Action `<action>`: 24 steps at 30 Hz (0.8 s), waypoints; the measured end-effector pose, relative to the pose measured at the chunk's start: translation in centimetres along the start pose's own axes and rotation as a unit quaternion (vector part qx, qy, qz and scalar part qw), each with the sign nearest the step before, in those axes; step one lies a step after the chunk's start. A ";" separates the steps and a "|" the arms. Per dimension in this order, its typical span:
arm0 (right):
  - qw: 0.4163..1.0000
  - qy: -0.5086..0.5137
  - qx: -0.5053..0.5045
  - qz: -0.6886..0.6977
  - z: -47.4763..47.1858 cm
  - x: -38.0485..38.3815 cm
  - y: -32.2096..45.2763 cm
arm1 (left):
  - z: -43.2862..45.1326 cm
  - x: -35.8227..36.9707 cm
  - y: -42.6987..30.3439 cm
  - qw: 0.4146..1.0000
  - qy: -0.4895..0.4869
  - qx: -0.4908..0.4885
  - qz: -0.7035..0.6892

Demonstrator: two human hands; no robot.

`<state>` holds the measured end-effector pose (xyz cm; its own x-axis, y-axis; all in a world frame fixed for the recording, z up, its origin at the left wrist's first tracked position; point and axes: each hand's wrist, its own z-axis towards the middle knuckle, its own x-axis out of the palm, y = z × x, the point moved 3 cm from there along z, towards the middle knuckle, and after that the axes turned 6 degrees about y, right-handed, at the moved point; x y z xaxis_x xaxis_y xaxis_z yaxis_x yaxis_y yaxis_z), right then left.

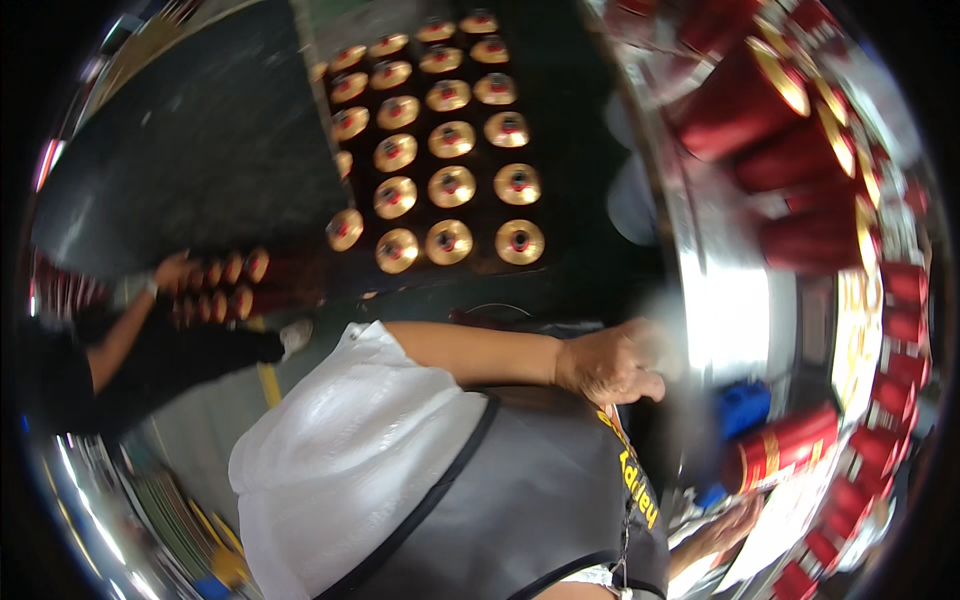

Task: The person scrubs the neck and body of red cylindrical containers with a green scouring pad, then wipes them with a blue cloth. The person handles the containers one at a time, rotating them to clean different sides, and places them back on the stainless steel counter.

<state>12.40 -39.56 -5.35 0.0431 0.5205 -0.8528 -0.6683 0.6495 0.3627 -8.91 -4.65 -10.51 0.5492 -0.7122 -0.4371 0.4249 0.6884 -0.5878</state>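
Note:
My left hand point(616, 366) reaches across in front of my grey apron, fingers curled. A pale blurred shape lies against its fingers, and whether the hand grips it is unclear. Lower right, my right hand point(724, 529) is partly hidden, its fingers close to the lower end of a red cylinder point(787, 448) with gold markings. Whether it touches the cylinder cannot be told. Beneath the cylinder lies a white sheet point(765, 536). A blue object point(741, 409) sits just beside the cylinder. More red cylinders with gold-coloured rims point(750, 97) lie at the upper right, blurred.
Rows of gold-coloured domed discs with dark centres point(451, 186) stand on a dark surface to my left. Beside them is a large dark panel point(202, 135). At the far left another person's hand point(174, 271) reaches to similar discs. Many red cylinders point(874, 450) line the right rim.

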 end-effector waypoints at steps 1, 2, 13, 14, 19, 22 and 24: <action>1.000 -0.013 0.021 -0.005 -0.5 -0.4 0.4 | 0.1 0.3 0.0 1.000 0.012 -0.007 -0.002; 1.000 -0.027 -0.005 -0.005 -0.9 -1.0 1.2 | 0.3 0.5 0.1 1.000 0.015 -0.016 -0.020; 0.961 -0.142 0.234 -0.028 -7.0 -7.2 7.5 | 8.4 1.8 -1.1 0.973 0.128 0.167 -0.094; 0.955 -0.168 0.241 -0.041 -7.9 -8.0 7.9 | 9.8 2.5 -1.4 0.962 0.145 0.189 -0.132; 0.856 -0.341 0.384 -0.055 -19.0 -11.2 11.2 | 14.1 6.0 -2.8 0.904 0.235 0.256 -0.250; 0.743 -0.458 0.485 -0.054 -28.0 -10.3 14.2 | 14.2 6.3 -2.7 0.893 0.261 0.288 -0.228; 0.648 -0.537 0.540 -0.017 -33.5 -7.7 16.4 | 13.9 6.2 -2.0 0.895 0.261 0.289 -0.218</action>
<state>-23.80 -51.45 -5.42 0.9239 0.2046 -0.3234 0.2306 0.3768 0.8971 3.66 -8.56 -2.53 -0.1069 -0.7938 -0.5987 0.9011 0.1772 -0.3957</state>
